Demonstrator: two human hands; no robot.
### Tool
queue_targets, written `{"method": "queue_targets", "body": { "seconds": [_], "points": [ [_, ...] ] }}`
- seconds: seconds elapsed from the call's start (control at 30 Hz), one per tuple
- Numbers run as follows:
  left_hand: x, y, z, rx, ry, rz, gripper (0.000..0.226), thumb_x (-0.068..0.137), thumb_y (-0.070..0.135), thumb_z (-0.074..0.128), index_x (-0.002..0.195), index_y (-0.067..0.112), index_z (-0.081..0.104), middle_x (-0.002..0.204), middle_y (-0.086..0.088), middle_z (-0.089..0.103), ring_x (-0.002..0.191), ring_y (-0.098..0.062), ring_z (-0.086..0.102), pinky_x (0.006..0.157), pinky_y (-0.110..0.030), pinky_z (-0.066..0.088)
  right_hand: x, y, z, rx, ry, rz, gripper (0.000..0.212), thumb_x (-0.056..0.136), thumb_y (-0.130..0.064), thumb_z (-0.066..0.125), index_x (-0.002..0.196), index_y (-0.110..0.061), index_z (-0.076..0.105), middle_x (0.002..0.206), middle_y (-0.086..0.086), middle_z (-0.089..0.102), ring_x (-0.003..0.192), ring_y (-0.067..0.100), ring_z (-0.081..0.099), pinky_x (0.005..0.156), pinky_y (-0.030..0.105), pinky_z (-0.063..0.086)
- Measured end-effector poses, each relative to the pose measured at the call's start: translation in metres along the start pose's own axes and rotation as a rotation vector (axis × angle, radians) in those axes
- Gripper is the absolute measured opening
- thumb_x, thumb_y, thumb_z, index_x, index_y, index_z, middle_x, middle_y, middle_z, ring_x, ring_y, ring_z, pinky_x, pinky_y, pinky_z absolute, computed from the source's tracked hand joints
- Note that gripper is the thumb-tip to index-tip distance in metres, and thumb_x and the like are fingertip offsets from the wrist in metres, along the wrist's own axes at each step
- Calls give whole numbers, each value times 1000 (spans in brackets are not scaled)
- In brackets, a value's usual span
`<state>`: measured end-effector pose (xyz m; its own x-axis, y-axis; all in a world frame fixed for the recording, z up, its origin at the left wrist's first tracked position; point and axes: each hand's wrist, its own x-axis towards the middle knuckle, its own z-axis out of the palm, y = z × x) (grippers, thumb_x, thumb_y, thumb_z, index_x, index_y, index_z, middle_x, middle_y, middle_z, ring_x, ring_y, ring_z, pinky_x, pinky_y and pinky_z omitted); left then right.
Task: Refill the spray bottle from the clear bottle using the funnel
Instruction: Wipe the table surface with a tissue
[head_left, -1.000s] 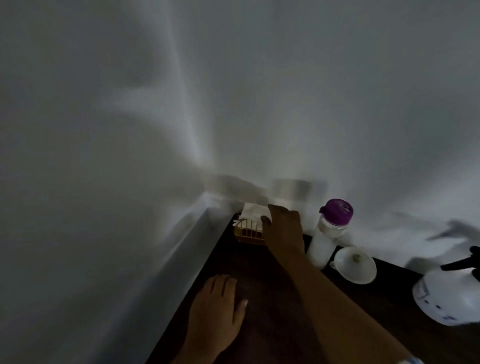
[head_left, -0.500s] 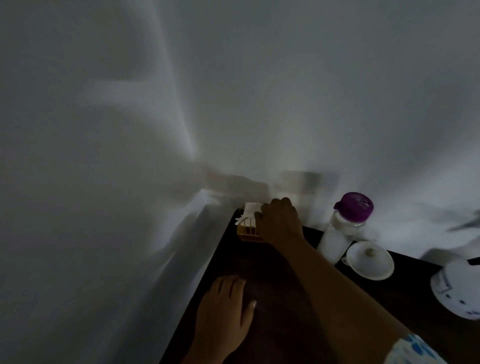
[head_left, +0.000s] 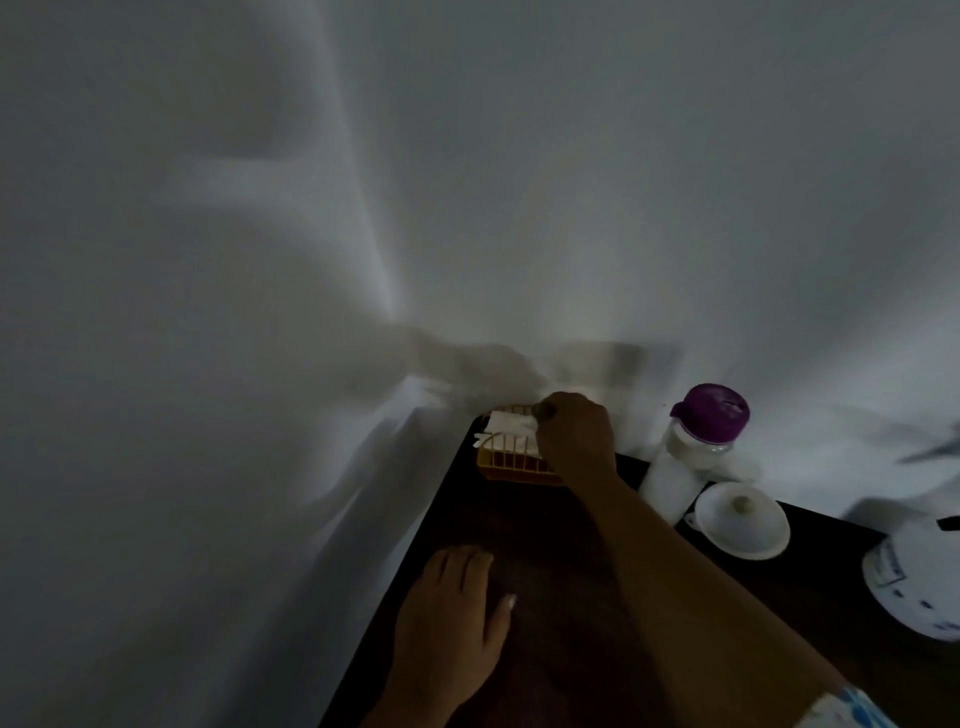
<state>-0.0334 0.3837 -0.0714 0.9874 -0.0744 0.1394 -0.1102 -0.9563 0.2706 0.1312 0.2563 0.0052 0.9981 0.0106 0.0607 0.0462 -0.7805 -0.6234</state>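
Spray bottle (head_left: 917, 587): white body standing at the table's right side, partly cut off by the frame edge and well apart from both my hands. I cannot tell whether its head is on or off.

Funnel (head_left: 743, 519): a white round piece which I take for the funnel. It lies mouth-up on the table, just beside the foot of the clear bottle.

Clear bottle (head_left: 675, 470): upright against the back wall with its purple cap (head_left: 711, 413) on, so no pouring has begun.

Right hand (head_left: 576, 441): reached past all three to the yellow basket (head_left: 511, 465) in the corner, fingers curled down and apparently pinching a white tissue (head_left: 511, 422). I judge this is to have a wipe ready for spills.

Left hand (head_left: 447, 629): flat and relaxed on the dark table (head_left: 545, 545), holding nothing and steadying my reach.
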Motion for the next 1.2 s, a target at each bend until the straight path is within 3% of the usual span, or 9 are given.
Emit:
{"method": "queue_targets", "body": {
  "seconds": [0.13,0.2,0.33,0.6,0.77,0.87,0.97,1.07,1.2],
  "points": [
    [-4,3,0,-17,10,5,43,78,52,46,105,22,60,104,5,65,98,-13,62,74,-21,53,-4,2,-2,-66,-67,-46,20,87,-17,56,98,-6,68,98,12,68,90,26,62,75,32,51],
    [-6,5,-1,-4,10,7,43,78,53,46,105,22,60,104,5,65,97,-12,62,72,-20,52,-5,3,-4,-80,-8,-33,17,86,-13,54,94,-12,69,96,10,69,88,26,62,76,35,52],
    [-6,7,-1,-2,10,-2,44,78,53,46,106,23,59,104,6,65,97,-11,62,72,-20,53,-6,3,-7,-11,123,74,20,90,-31,51,97,-26,70,100,0,69,98,26,56,86,39,45],
    [-9,8,-2,5,35,15,44,76,54,46,104,23,61,103,7,66,97,-11,63,73,-19,52,-6,-1,-10,350,366,137,20,95,-26,45,97,-12,59,91,10,65,88,30,59,82,47,47],
    [-15,14,2,-21,42,-2,45,76,54,46,105,23,60,104,7,66,97,-11,62,73,-21,53,-17,-11,-20,572,449,110,23,100,-19,35,104,-2,49,80,-1,54,69,14,51,54,16,36],
    [-22,19,3,-46,69,-3,44,77,51,48,107,20,59,104,4,65,98,-14,62,76,-24,52,-34,-21,-28,758,438,156,18,100,-19,35,98,-8,49,76,-9,49,69,8,48,57,17,37],
    [-37,26,3,-47,89,-37,45,81,50,47,109,17,58,106,1,65,101,-17,61,83,-27,50,-68,-22,-31,1041,369,341,17,98,-27,42,101,-13,50,87,-6,54,79,5,51,68,15,43],
    [-63,33,7,-56,102,-98,48,82,50,46,114,15,54,115,-4,61,109,-23,56,93,-33,46,-120,6,-23,1290,224,541,27,89,-18,59,114,-9,54,111,7,60,100,21,58,87,39,50],
    [-100,44,13,-53,80,-188,57,80,55,43,122,18,43,127,-6,54,123,-24,42,98,-35,37,-197,60,-14,959,164,690,35,84,-8,63,117,-15,54,120,9,55,108,24,54,89,43,48]
  ]
}}
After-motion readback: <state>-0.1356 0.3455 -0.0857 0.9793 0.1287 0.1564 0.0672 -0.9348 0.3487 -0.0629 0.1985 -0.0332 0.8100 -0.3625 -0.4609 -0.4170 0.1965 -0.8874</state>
